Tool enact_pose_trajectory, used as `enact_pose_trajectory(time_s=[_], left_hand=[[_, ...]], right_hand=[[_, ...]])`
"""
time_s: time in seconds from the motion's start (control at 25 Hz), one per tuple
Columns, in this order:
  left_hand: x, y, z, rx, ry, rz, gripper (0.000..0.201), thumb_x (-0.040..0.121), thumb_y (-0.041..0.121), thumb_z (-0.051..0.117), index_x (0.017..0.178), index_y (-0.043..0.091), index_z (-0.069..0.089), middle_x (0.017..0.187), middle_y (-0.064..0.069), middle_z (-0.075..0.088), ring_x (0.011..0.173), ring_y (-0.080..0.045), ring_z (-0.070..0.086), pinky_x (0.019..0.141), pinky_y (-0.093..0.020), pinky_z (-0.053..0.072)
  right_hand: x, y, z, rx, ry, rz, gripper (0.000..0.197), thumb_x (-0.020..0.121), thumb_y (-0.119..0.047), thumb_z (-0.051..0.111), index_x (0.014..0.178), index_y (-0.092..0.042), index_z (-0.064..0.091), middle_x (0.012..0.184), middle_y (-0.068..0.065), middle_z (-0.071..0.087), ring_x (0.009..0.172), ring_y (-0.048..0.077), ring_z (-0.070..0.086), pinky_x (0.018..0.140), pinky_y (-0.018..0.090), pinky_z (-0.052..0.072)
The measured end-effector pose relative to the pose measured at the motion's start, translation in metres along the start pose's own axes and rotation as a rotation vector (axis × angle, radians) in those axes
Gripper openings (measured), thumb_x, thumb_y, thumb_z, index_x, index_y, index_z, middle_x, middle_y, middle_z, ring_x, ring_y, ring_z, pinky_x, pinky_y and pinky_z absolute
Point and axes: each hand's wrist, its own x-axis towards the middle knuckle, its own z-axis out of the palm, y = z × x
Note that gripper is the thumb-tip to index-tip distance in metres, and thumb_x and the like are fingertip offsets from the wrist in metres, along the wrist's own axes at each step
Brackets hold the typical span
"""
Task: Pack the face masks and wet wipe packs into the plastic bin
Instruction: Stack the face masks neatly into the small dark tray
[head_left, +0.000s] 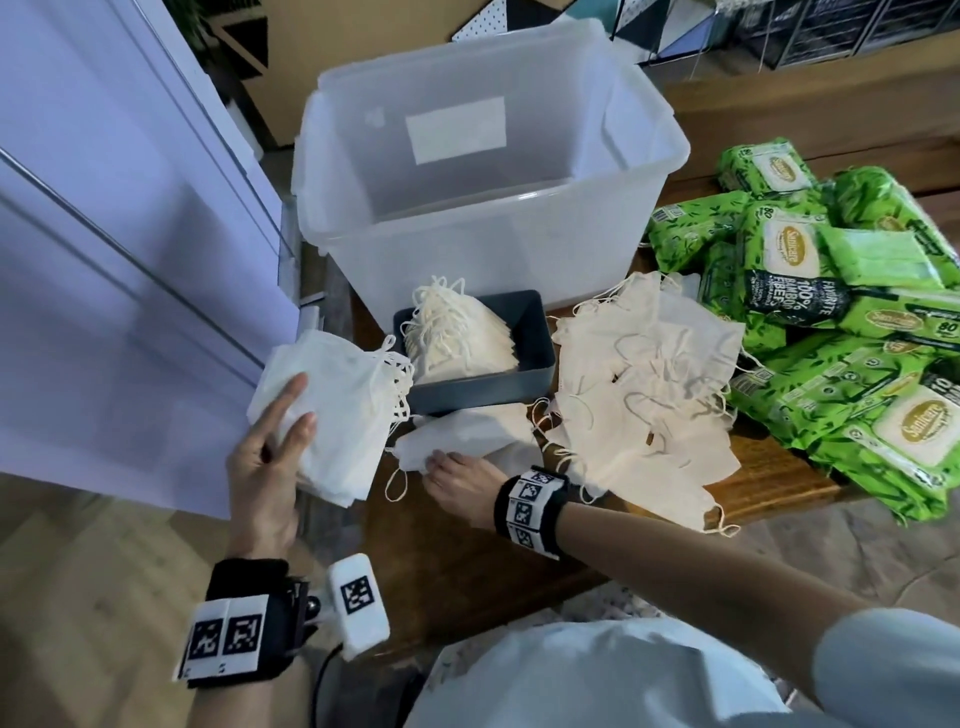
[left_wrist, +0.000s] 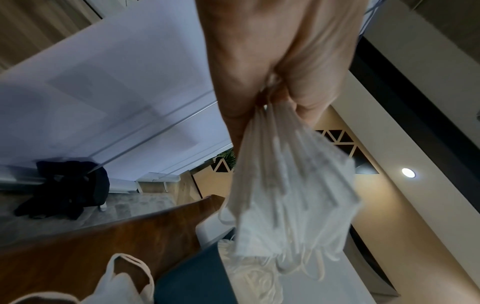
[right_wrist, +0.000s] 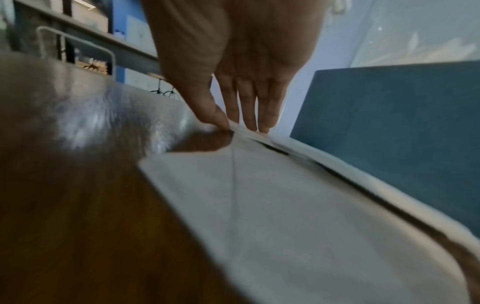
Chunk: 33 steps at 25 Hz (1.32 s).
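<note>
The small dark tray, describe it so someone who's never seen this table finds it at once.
Start at the big translucent plastic bin on the wooden table. Right in front of its near wall sits the small tray, holding a tidy row of white masks. It alone is dark and rigid.

"Sanicare" marks wet wipe packs (head_left: 789, 260) ("100% BAMBOO FIBERS", "80").
</note>
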Motion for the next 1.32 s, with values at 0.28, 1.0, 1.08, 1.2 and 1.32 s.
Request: enact_pose_trajectory(time_s=[0.28, 1.0, 1.08, 1.2, 1.32], left_hand=[[-0.008, -0.005, 0.005, -0.001, -0.001, -0.016, 0.032, 0.087, 0.008, 0.062, 0.105, 0.033, 0.068, 0.122, 0.018, 0.058, 0.104, -0.001, 0.055, 0.071, -0.011, 0.051], [-0.005, 0.005, 0.037, -0.032, 0.049, 0.002, 0.032, 0.086, 0.011, 0.062, 0.105, 0.037, 0.069, 0.131, 0.019, 0.054, 0.117, -0.008, 0.052, 0.082, -0.024, 0.055], [-0.006, 0.012, 0.041, -0.032, 0.063, 0.017, 0.031, 0.086, 0.012, 0.063, 0.103, 0.037, 0.070, 0.130, 0.019, 0.056, 0.117, -0.009, 0.052, 0.078, -0.022, 0.056], [-0.006, 0.018, 0.048, -0.035, 0.085, 0.027, 0.032, 0.087, 0.011, 0.062, 0.105, 0.036, 0.069, 0.131, 0.017, 0.056, 0.114, -0.005, 0.053, 0.072, -0.013, 0.054], [-0.006, 0.018, 0.066, -0.055, 0.106, 0.026, 0.036, 0.088, 0.008, 0.060, 0.114, 0.032, 0.065, 0.130, 0.017, 0.056, 0.112, -0.002, 0.054, 0.072, -0.011, 0.053]], right_hand=[[-0.007, 0.014, -0.024, 0.212, 0.174, 0.097, 0.019, 0.085, -0.006, 0.057, 0.104, -0.004, 0.062, 0.096, 0.014, 0.069, 0.095, 0.029, 0.062, 0.084, 0.037, 0.051], [-0.118, 0.091, 0.010, 0.445, 0.398, 0.533, 0.038, 0.079, -0.011, 0.049, 0.115, -0.016, 0.061, 0.133, 0.006, 0.056, 0.133, 0.026, 0.041, 0.107, 0.047, 0.038], [-0.126, 0.138, 0.001, 0.463, 0.383, 0.865, 0.049, 0.083, -0.005, 0.047, 0.131, -0.012, 0.046, 0.146, 0.010, 0.039, 0.141, 0.026, 0.024, 0.114, 0.044, 0.023], [-0.152, 0.210, 0.004, 0.455, 0.187, 1.239, 0.065, 0.083, -0.004, 0.056, 0.140, -0.002, 0.024, 0.146, 0.024, 0.027, 0.139, 0.034, 0.017, 0.114, 0.044, 0.021], [-0.157, 0.238, 0.013, 0.442, -0.027, 1.328, 0.102, 0.072, -0.037, 0.076, 0.142, -0.001, 0.012, 0.141, 0.027, 0.033, 0.134, 0.035, 0.024, 0.112, 0.042, 0.019]])
